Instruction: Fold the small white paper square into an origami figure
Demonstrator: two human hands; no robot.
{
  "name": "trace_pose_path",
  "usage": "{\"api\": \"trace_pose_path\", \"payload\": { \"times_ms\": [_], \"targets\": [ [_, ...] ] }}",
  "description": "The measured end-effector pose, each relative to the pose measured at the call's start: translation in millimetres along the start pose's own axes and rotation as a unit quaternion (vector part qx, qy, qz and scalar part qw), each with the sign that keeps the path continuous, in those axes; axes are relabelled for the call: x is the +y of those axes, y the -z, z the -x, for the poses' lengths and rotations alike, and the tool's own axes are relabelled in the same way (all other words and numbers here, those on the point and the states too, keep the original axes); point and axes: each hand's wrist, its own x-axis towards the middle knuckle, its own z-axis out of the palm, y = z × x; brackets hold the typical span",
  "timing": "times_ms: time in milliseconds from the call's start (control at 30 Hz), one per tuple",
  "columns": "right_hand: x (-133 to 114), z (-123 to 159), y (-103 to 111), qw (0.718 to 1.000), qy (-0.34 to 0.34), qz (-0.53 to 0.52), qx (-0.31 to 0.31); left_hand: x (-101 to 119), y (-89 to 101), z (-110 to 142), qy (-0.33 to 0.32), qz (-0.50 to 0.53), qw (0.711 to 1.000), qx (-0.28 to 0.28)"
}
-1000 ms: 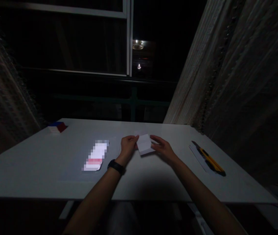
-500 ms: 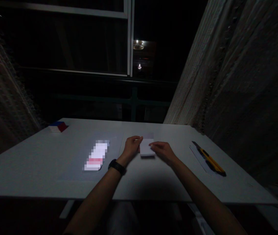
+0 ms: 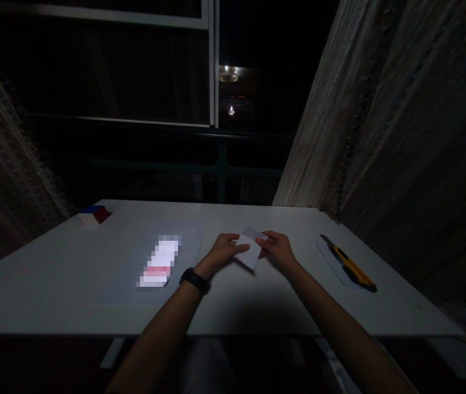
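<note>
A small piece of folded white paper (image 3: 250,256) is held between both hands above the middle of the table. My left hand (image 3: 225,249) is closed on its left side, the thumb lying on top. On the right side, my right hand (image 3: 277,247) pinches it, thumb on the upper face. One corner of the paper points toward me, and its far part looks greyer. The fingers beneath the paper are hidden. A dark watch sits on my left wrist.
On the white table (image 3: 52,284), a lit phone (image 3: 159,261) with a blurred screen lies left of my hands, on a pale sheet. A colored cube (image 3: 93,214) stands at the far left. A yellow-black utility knife (image 3: 350,264) lies at right, over a white strip. Curtains hang both sides.
The paper has turned from lying square to me to a diagonal angle. My left thumb has moved onto its face, and my right hand has shifted slightly along its right side.
</note>
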Motion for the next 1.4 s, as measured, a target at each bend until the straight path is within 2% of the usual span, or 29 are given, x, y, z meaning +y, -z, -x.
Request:
{"api": "trace_pose_path", "payload": {
  "times_ms": [200,400,633,800,967,1200,1400],
  "targets": [
    [-6.9,-0.5,14.2,0.994,-0.053,0.026,-0.092,3.6,5.1,2.5,0.017,0.031,0.999,0.002],
    [-12.3,0.2,22.6,0.987,-0.075,-0.024,-0.139,3.7,8.3,0.9,0.026,0.074,0.997,-0.004],
    [-14.5,1.8,26.9,0.982,-0.093,-0.061,-0.153,7.9,9.5,2.3,0.05,0.093,0.994,-0.01],
    [-17.8,2.4,28.3,0.984,-0.07,-0.054,-0.155,10.8,10.3,4.2,0.028,0.113,0.993,-0.022],
    [-17.9,2.2,29.0,0.982,-0.062,-0.039,-0.172,9.1,8.8,3.6,0.033,0.063,0.997,-0.029],
    [-17.5,1.3,32.2,0.985,-0.055,-0.052,-0.153,7.5,8.4,3.7,0.018,0.052,0.998,-0.036],
    [-19.8,7.5,15.2,0.983,-0.069,-0.085,-0.149,4.7,5.7,0.2,-0.009,0.099,0.995,0.006]
  ]
}}
